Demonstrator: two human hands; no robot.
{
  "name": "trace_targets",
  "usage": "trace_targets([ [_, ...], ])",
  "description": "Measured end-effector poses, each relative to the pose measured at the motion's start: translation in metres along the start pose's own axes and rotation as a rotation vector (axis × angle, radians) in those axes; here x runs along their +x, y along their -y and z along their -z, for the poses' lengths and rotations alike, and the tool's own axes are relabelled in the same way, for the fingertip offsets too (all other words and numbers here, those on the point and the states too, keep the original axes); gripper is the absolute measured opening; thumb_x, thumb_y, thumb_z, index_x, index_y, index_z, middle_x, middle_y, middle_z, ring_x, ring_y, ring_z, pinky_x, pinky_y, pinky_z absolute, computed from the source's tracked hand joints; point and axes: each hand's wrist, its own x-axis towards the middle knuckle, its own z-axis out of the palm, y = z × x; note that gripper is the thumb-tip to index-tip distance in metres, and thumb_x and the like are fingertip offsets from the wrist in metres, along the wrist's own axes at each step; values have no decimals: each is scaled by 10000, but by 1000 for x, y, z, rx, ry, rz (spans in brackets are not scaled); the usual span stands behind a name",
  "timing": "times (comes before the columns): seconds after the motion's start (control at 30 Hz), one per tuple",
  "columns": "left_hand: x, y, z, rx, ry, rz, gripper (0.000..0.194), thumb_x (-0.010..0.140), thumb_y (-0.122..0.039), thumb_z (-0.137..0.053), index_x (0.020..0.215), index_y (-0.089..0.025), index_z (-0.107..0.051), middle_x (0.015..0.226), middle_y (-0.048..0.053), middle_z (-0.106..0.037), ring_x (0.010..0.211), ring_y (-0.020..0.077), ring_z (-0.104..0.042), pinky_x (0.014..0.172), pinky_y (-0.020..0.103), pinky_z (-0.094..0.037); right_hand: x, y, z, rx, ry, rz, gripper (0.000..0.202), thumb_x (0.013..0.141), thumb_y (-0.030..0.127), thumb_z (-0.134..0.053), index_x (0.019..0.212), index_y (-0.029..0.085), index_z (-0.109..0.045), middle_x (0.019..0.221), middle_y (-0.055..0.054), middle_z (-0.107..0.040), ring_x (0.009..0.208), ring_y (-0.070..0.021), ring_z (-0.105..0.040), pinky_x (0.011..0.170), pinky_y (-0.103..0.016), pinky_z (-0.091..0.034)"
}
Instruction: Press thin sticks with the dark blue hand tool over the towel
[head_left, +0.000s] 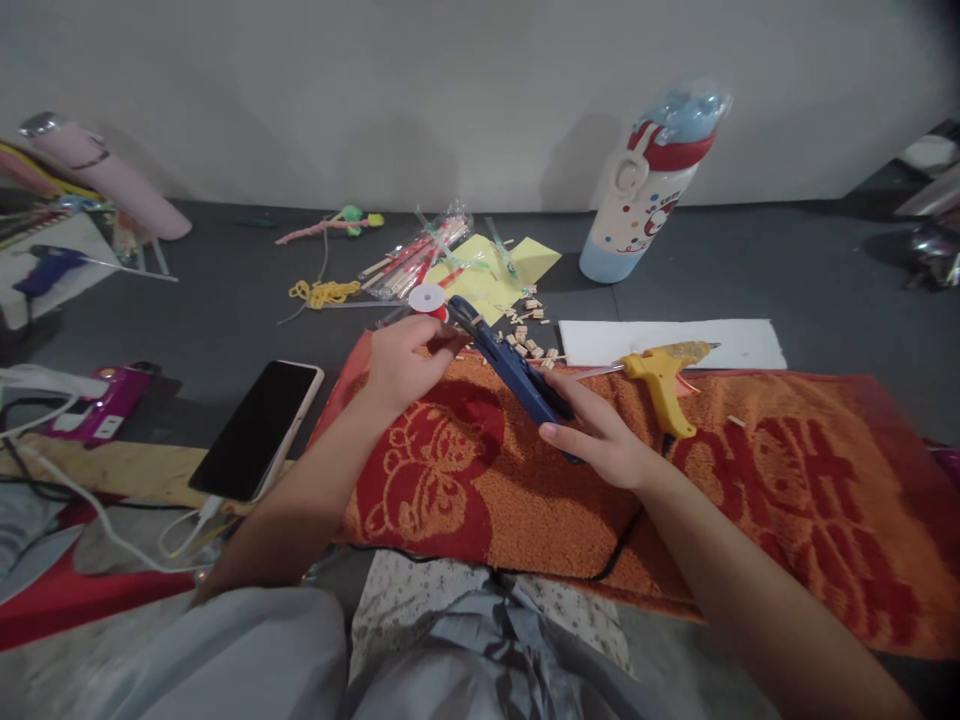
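My right hand (600, 430) is closed around the handles of a dark blue hand cutter (514, 375), whose head points up and to the left. At the cutter's head, my left hand (416, 360) pinches a thin wooden stick, mostly hidden by the fingers; a short pale bit (478, 320) shows by the jaws. Just beyond the cutter lies a pile of short cut wooden pieces (525, 340). A white spool with red thread (427, 300) stands behind my left fingers. Under both hands is an orange and red towel (525, 500).
A yellow glue gun (667, 380) rests on the towel by a white board (675, 340). Behind are yellow paper (536, 260), bagged sticks (420, 255), yellow yarn (324, 293) and a tall bottle (641, 190). A charging phone (259, 430) lies left, near a purple power strip (101, 400).
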Motion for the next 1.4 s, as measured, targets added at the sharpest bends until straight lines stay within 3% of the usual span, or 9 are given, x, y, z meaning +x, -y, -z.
trace_targets([
  [0.4,0,0,-1,27,-30,-26,194,777,-305,-651,629,-180,-654,658,20,-688,628,127,-610,625,251,-458,1,4,0,11,-16,-47,644,886,545,-555,1450,258,-438,1471,-82,-510,1348,-325,-464,1139,-511,-329],
  [1.2,-1,-1,0,48,-1,1,170,769,-291,-640,631,-191,-645,708,21,-705,675,138,-625,680,255,-477,1,1,-1,-14,-18,-36,646,885,544,-555,1457,269,-429,1467,-79,-515,1352,-328,-459,1141,-533,-324],
  [1.4,-1,-1,-1,35,8,5,145,766,-264,-635,643,-195,-664,726,15,-715,697,139,-638,692,250,-480,1,1,-1,2,-20,-45,653,878,555,-560,1452,267,-438,1485,-68,-495,1360,-318,-455,1151,-492,-328],
])
